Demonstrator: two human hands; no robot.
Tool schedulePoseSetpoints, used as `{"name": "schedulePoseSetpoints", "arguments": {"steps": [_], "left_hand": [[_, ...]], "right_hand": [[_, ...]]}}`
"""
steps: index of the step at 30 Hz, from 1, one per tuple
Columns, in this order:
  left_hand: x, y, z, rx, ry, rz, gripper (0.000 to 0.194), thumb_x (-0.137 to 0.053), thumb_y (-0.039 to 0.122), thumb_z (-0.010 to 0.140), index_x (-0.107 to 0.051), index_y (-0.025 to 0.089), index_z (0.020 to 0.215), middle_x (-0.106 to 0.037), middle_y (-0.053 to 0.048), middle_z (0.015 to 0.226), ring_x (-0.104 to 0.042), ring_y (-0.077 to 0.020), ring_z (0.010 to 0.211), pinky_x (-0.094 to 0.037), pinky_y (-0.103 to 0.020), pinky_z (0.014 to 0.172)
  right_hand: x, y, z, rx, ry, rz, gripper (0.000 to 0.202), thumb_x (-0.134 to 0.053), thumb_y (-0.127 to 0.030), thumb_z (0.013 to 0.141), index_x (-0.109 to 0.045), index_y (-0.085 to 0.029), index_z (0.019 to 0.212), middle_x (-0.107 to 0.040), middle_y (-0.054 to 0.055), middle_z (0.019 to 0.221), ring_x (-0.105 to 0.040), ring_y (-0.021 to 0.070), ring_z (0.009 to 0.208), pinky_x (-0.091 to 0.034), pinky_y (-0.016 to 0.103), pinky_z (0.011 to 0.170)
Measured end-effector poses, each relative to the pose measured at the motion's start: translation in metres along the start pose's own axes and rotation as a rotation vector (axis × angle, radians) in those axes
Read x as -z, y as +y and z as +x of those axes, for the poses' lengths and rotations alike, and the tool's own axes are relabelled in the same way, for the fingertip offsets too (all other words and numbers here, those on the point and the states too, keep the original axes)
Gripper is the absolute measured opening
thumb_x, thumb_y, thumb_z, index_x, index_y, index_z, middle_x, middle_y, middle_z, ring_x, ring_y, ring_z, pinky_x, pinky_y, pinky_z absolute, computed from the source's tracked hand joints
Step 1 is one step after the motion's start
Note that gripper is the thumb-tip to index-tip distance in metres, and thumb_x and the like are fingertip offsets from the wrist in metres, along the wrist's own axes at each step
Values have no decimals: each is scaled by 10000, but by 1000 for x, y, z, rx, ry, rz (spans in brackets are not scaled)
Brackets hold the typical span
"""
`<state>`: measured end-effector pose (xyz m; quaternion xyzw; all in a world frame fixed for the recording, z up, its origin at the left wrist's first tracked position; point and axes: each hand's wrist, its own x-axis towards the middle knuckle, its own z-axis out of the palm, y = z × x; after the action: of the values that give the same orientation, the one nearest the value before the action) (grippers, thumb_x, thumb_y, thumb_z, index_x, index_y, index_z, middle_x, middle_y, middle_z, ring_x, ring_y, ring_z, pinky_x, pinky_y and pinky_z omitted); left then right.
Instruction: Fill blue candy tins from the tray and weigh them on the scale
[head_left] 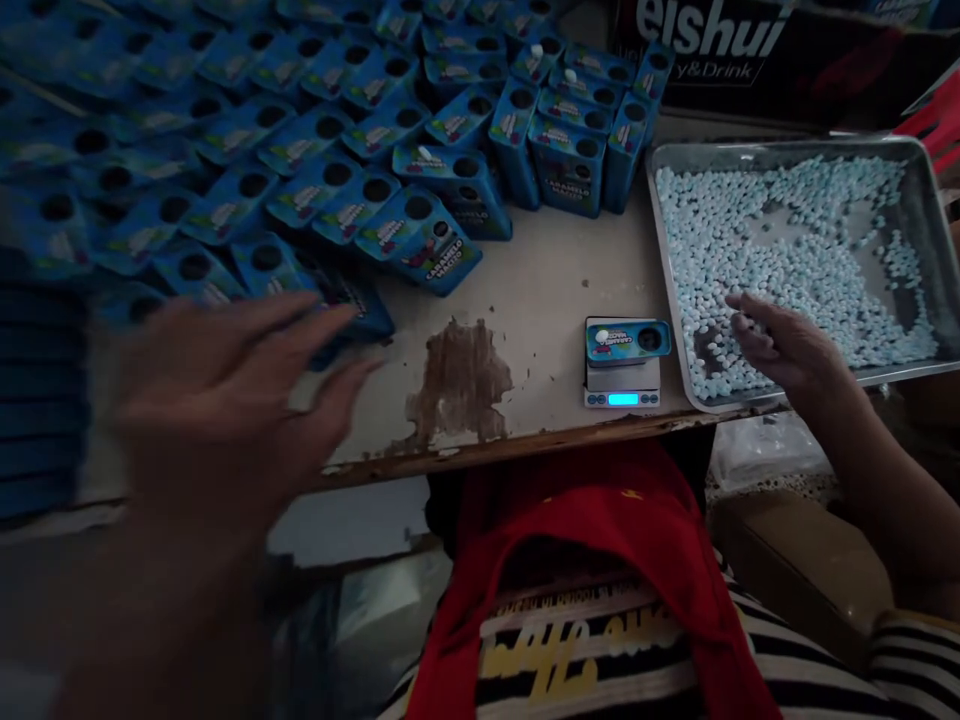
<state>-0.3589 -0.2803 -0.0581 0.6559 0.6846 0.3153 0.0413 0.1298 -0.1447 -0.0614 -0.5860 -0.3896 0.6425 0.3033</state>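
My left hand [225,400], blurred, reaches over the front row of blue candy boxes at the left. Its thumb and fingers are apart, close to a dark blue box [364,305]; whether they touch it I cannot tell. Over a metal tray [679,345] of small pale blue candies [810,260], my right hand [784,345] has its fingers curled together at the tips. What they pinch, if anything, is hidden. Between the hands, a blue candy box [637,340] with a round hole in its top stands on a small digital scale [622,385] with a lit display. A white piece lies on that box.
Many blue boxes with round holes [300,140] stand in rows across the back and left. Several have a white piece on top. A black printed carton [720,60] stands behind the tray. The worn table edge [480,455] runs before my red apron [585,510].
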Motion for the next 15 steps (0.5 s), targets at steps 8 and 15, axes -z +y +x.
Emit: {"name": "schedulePoseSetpoints", "arguments": {"steps": [8,15], "left_hand": [[-77,60,15,-270,-158,-241,652,-914,383,955,-665,385,1557,-816,-27,1403,-795,-305,1283,-648,-461,1162],[-94,78,14,-14,-323,-505,812,-962,332,869,-595,343,1594,-800,-58,1398,-759,-303,1357,-595,-474,1240]], "right_hand": [[-50,-45,-19,122,-139,-14,202,-931,-309,935,-772,-198,993,-673,8,862,-574,101,689,-506,184,579],[-73,-59,-23,220,-256,-244,248,-863,-415,1019,-734,-205,993,-625,-11,739,-503,105,574,-384,229,496]]}}
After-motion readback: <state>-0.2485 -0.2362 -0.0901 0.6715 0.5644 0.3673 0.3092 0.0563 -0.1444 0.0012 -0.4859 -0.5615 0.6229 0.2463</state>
